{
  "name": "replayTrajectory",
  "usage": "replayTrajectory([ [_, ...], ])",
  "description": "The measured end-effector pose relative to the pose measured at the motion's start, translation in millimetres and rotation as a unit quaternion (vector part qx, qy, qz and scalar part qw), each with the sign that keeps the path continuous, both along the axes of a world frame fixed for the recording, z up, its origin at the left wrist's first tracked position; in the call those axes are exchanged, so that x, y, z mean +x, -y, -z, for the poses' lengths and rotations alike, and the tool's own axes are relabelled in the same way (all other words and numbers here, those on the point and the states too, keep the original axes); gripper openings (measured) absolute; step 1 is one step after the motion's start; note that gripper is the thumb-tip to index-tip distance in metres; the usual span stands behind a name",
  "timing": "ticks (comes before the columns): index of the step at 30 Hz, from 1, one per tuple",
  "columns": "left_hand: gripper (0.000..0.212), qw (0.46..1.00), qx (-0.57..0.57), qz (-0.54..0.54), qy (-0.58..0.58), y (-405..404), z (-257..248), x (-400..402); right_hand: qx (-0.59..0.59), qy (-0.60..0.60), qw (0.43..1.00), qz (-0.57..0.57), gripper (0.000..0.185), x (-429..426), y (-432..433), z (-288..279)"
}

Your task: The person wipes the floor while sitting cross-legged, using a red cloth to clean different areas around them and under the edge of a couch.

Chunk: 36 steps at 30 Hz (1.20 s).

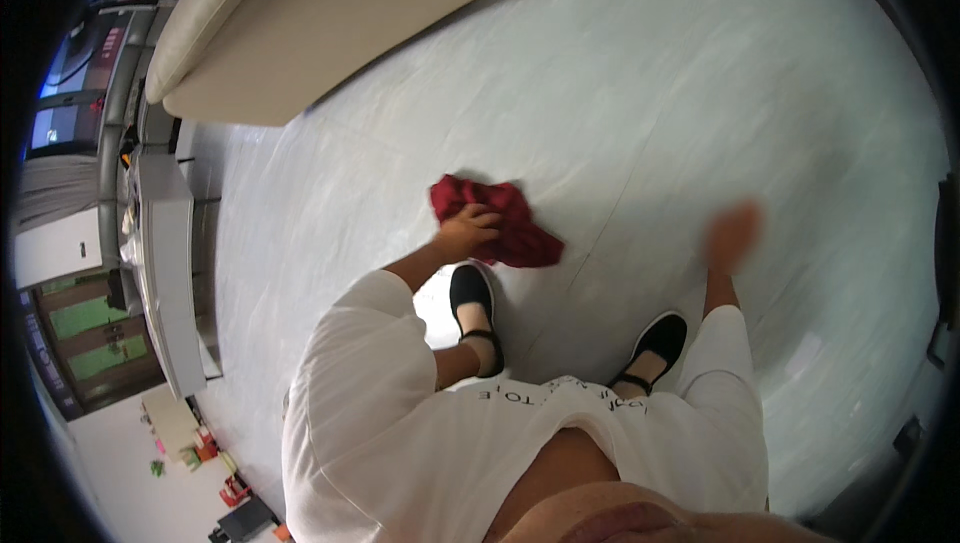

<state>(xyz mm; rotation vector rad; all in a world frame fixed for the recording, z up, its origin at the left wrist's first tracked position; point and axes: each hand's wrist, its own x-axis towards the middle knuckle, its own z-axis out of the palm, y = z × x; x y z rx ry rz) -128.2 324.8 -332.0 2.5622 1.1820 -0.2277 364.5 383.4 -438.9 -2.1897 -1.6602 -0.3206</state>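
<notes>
A crumpled dark red cloth (525, 235) lies on the pale grey marbled floor (585, 130). My left hand (469, 229) rests on its left part, the fingers bent over the fabric and pressing it to the floor. My right hand (733, 234) is off to the right over bare floor, apart from the cloth. It is motion-blurred, so its fingers cannot be made out. My feet stand apart in black strap shoes; the left shoe (471, 295) is just below the cloth, and the right shoe (660, 340) is nearer the right forearm.
A beige sofa (330, 33) occupies the upper left. Along the left side stands a white-grey counter or cabinet (169, 280) with items on top. Green-paned doors (97, 325) and a white wall (112, 460) are farther off. Dark objects (911, 434) edge the right rim.
</notes>
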Motion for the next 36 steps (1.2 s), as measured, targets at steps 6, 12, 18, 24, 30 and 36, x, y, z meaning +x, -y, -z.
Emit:
replayTrajectory([
  [6, 0.036, 0.95, -0.093, 0.014, -0.297, 86, -13, -147, 0.013, 0.012, 1.0, -0.006, 0.045, 2, 5, 6],
  [12, 0.034, 0.903, -0.142, -0.247, -0.322, 68, -78, -161, 0.036, -0.023, 0.999, 0.008, 0.045, -2, 5, 6],
  [18, 0.036, 0.93, 0.031, -0.338, -0.141, -15, -133, -131, -0.053, -0.048, 0.996, 0.048, 0.047, -24, 9, -33],
  [24, 0.047, 0.98, 0.148, -0.125, 0.05, -98, -74, -13, -0.055, -0.065, 0.995, 0.059, 0.048, -22, 3, -37],
  [30, 0.026, 0.975, 0.004, 0.185, 0.125, -17, -1, 135, -0.005, -0.053, 0.999, 0.011, 0.045, -8, -2, -19],
  [36, 0.022, 0.961, -0.005, 0.249, 0.118, -1, 12, 101, -0.058, -0.02, 0.998, 0.013, 0.044, 15, 8, -50],
])
